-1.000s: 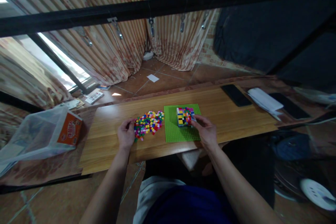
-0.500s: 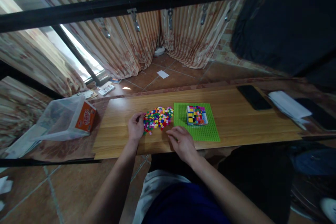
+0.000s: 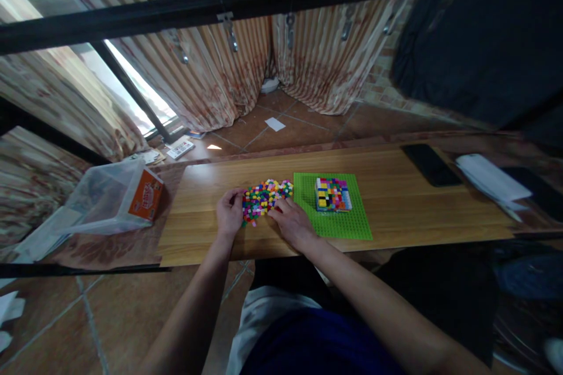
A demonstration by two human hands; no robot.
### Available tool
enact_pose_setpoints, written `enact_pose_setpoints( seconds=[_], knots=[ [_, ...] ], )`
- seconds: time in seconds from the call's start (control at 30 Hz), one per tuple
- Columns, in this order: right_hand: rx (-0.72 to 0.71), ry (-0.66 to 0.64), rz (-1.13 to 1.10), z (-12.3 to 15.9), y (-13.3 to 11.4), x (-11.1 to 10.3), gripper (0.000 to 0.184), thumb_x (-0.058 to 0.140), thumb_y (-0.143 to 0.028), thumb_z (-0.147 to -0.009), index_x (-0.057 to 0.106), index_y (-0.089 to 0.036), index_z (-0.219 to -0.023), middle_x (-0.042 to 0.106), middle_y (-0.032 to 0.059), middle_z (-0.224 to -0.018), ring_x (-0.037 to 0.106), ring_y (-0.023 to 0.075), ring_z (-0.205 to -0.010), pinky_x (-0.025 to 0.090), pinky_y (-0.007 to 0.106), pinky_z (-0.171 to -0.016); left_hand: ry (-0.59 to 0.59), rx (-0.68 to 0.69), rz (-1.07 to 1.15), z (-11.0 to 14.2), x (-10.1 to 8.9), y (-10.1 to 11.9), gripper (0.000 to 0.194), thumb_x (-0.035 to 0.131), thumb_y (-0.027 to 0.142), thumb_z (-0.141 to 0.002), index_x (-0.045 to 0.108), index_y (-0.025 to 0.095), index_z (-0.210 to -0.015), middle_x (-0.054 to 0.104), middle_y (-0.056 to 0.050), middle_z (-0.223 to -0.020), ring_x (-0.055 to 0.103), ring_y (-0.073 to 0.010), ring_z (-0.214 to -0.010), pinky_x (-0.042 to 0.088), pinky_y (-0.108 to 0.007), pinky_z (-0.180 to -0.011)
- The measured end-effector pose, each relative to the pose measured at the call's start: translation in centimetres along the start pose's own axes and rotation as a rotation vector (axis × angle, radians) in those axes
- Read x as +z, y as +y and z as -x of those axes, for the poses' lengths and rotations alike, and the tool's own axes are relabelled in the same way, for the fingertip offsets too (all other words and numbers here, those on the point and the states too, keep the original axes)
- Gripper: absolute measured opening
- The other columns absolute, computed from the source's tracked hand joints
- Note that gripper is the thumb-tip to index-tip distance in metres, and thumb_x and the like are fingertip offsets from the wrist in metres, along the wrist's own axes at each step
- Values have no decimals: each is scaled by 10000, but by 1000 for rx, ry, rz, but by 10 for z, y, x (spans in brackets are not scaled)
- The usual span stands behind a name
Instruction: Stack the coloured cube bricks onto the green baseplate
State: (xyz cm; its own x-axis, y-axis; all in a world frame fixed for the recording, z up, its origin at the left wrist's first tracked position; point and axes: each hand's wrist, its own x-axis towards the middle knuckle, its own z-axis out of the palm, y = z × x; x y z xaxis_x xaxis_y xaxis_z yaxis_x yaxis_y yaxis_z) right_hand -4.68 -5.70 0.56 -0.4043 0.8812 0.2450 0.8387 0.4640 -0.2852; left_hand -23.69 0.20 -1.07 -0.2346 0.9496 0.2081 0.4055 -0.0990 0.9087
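- bricks lie in a loose, many-coloured heap on the table, between the two hands and just left of the board.
- left hand rests at the heap's left edge, fingers curled and thumb close to the forefinger; whether a brick sits between them, i cannot tell.
- right hand reaches to the heap's near right side, fingers bent down at the bricks; its fingertips are too small to show a pinch.
- each brick looks very light, hard and stiff, probably smooth plastic: little risk of breaking, but apt to skid or flip if pressed on one corner.
- best hold for one is likely thumb and forefinger on opposite side walls, leaving top and underside free.
- build stands on the green board, apart from both hands; it seems rigid as a whole, though a sideways knock could loosen pieces.
- gripping it low on two opposite walls looks safest; the board seems thin and easily steadied by its bare margin.
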Motion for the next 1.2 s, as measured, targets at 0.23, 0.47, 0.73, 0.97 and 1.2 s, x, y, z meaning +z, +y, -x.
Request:
enact_pose_setpoints(
  seconds=[0.23,0.47,0.73,0.97,1.2],
  knots=[
    [16,-4,-38,0,0,-1,203,501,-89,-928,682,-179,-944,627,96,-1022,519,223,-966,422,334,-833,-5,-5,7,0,0,0,251,544,330,-833,725,166,-892,747,-64,-915,676,-195,-859,529,-312,-828],
    [96,39,-210,10,-6,2,218,455,-91,-938,633,-209,-983,658,67,-936,561,211,-904,433,315,-808,-5,-2,12,0,0,-1,256,548,342,-830,726,166,-883,749,-66,-910,677,-200,-862,530,-322,-839],
    [294,241,-592,23,-7,-7,172,463,-190,-927,628,-231,-904,678,41,-900,621,197,-857,479,321,-791,-5,-8,10,0,-1,2,255,538,330,-831,725,165,-881,748,-69,-907,676,-195,-851,531,-314,-825],
    [462,408,-749,53,6,-30,239,512,-322,-912,702,-252,-1039,737,57,-1050,685,211,-962,523,362,-863,-3,1,10,-2,-1,-2,254,547,330,-818,730,168,-886,747,-62,-894,675,-196,-846,528,-303,-808],
    [683,596,-667,86,46,-49,251,591,-410,-872,735,-236,-980,752,68,-997,690,234,-915,527,391,-842,1,4,8,-3,-1,-1,248,557,329,-808,730,171,-890,745,-55,-902,676,-190,-860,532,-300,-831]
  ],
)
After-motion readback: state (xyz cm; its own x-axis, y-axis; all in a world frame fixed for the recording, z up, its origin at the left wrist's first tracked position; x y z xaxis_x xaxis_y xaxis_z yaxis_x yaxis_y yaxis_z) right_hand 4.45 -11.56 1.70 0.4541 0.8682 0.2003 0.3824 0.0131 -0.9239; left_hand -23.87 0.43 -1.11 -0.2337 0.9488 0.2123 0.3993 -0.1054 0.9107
